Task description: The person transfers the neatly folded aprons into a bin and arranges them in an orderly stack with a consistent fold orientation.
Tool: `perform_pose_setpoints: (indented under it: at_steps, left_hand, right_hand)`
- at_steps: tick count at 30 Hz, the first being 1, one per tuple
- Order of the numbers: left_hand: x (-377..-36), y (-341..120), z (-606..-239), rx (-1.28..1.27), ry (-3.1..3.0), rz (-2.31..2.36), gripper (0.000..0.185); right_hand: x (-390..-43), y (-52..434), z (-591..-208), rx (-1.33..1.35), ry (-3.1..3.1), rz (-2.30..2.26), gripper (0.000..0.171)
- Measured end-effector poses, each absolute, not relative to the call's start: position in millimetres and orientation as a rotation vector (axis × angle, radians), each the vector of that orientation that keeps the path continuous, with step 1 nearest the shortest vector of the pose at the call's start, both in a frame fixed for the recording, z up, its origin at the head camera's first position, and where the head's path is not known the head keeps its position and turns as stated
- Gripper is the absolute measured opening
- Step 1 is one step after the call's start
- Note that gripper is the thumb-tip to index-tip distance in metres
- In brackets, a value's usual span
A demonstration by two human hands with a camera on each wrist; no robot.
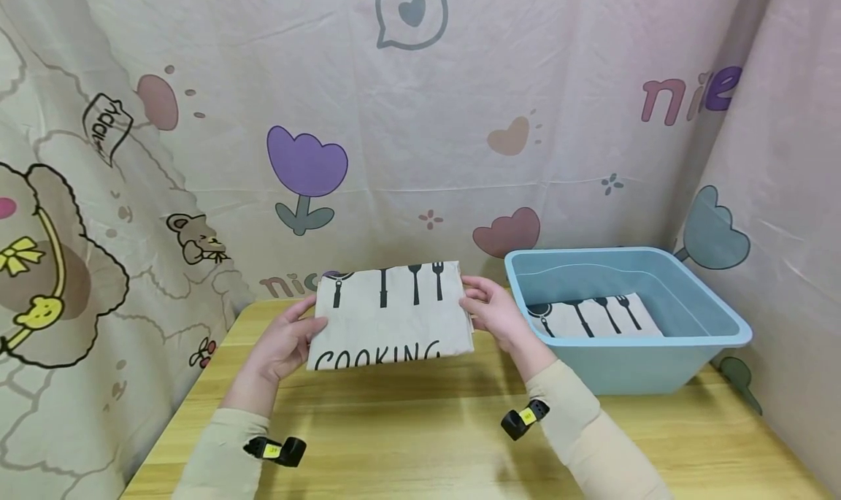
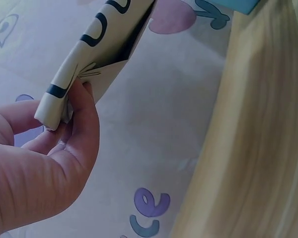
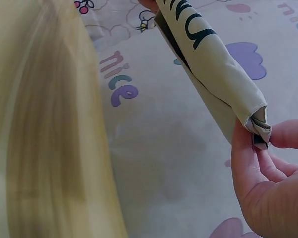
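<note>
A folded white cloth [image 1: 393, 321] printed with dark utensils and the word COOKING is held up above the table, its face toward the head camera. My left hand [image 1: 285, 339] pinches its left end, thumb in front and fingers behind. At the opposite end my right hand [image 1: 497, 312] grips the side edge. In the left wrist view the layered edge of the cloth [image 2: 69, 79] shows between thumb and fingers of the left hand [image 2: 54, 158]. The right wrist view shows the right hand [image 3: 268, 183] pinching the rolled-looking corner of the cloth [image 3: 223, 64].
To the right on the wooden table [image 1: 394, 441] stands a light blue plastic bin [image 1: 631, 365]. Inside it lies another folded white cloth [image 1: 594, 317] with the same utensil print. A patterned curtain [image 1: 407, 120] hangs behind the table and along both sides.
</note>
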State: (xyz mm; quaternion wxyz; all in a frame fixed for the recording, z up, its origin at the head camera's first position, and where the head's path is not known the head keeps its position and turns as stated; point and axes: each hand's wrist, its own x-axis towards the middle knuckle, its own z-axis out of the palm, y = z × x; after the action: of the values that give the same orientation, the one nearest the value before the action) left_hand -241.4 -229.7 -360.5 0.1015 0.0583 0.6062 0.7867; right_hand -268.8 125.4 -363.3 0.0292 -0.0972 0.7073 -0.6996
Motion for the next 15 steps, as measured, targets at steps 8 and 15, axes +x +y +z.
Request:
perform_pose_setpoints:
  at_steps: [8, 15]
  left_hand:
    - [-240, -224, -346, 0.258, 1.772, 2.325, 0.058]
    - [-236, -213, -335, 0.282, 1.774, 2.334, 0.060]
  right_hand:
    - [-260, 136, -342, -0.361, 2.252, -2.109, 0.049]
    - [-255, 149, -331, -0.368, 2.319, -2.045, 0.050]
